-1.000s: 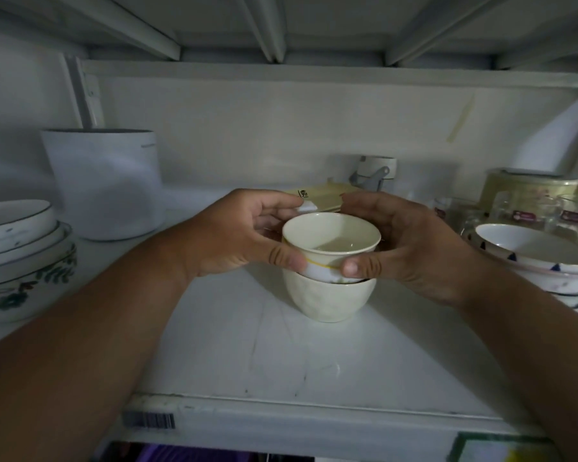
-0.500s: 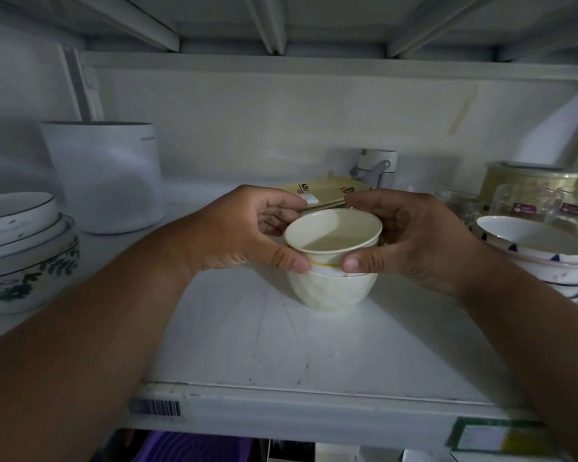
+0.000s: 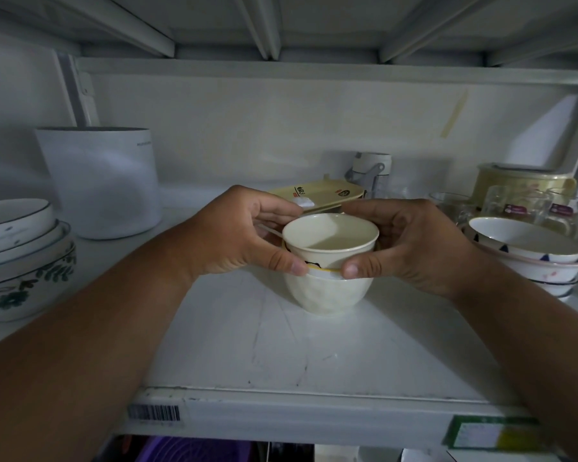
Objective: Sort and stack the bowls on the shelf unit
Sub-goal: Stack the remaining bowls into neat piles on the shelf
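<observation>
A small stack of cream bowls stands mid-shelf. The top cream bowl (image 3: 329,240) sits nested in a yellow-rimmed bowl (image 3: 324,272), which sits in the bottom cream bowl (image 3: 327,293). My left hand (image 3: 244,236) grips the stack from the left, thumb in front at the yellow rim, fingers behind. From the right, my right hand (image 3: 414,246) grips it the same way. A stack of large patterned bowls (image 3: 17,261) stands at the far left. Another stack of bowls with blue triangles (image 3: 528,255) stands at the right.
A white cylindrical container (image 3: 104,181) stands at the back left. Behind the stack lie a yellow lidded box (image 3: 327,193) and a white bottle (image 3: 371,168). Glass mugs (image 3: 528,208) and a yellow tin (image 3: 521,181) crowd the back right. The white shelf (image 3: 281,348) has a front lip.
The top bowl has sunk a little deeper into the stack and sits more level. Both hands stay on the stack; the view has shifted slightly.
</observation>
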